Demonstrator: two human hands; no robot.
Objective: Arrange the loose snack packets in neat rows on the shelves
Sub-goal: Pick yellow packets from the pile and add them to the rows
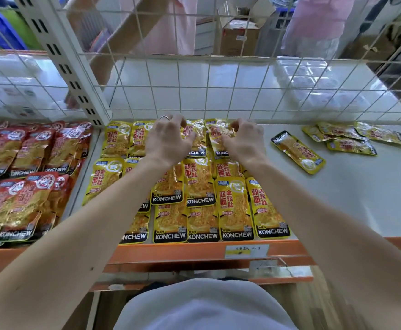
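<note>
Far-row yellow packet lay at shelf rear, against wire mesh. R hand pinched its right edge, fingers curled. L hand was bent over neighbouring packets; hold not discernible. Judged step: squaring far row. Next req.: fetch loose packets, far right, well apart. Red packets on left; upright post bounds the row.

"KONCHEW" on yellow packets and red packets; shelf-edge label handwriting illegible.

White shelf, yellow packets in rows, red packets left
</note>
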